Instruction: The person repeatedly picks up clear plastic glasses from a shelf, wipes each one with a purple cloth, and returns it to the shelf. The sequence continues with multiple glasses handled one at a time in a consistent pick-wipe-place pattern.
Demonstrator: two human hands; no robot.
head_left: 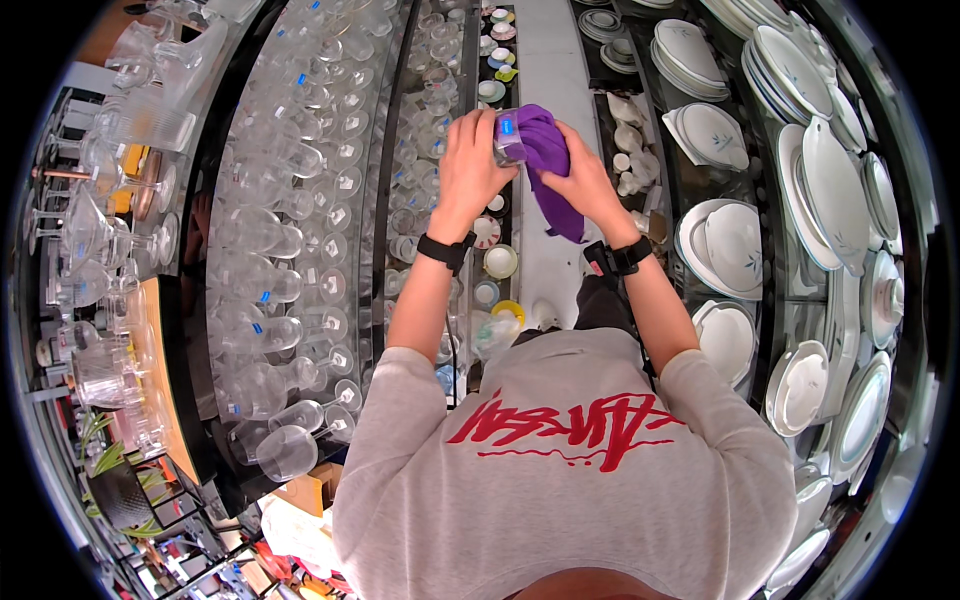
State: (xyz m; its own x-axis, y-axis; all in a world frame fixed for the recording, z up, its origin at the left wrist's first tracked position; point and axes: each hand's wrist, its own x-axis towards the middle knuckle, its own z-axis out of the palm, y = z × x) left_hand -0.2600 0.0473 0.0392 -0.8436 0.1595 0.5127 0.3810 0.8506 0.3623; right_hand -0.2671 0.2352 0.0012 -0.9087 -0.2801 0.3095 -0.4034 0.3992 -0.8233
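Out in front of me, above the aisle, my left hand (470, 165) is closed around a small clear glass (507, 152) with a blue sticker on its side. A purple cloth (546, 150) covers the glass's right side, and its loose end hangs down. My right hand (586, 182) grips that cloth, thumb pressed on it, close beside the glass. Whether some of the cloth is tucked inside the glass cannot be made out. Each wrist wears a black strap.
On my left, shelves hold rows of stemmed glasses (265, 260) and smaller glasses (410, 185). Stacked white plates (730, 245) fill the shelves on my right. Cups and bowls (500, 262) stand low beside the pale aisle floor (555, 75). A cardboard box (312, 488) sits at lower left.
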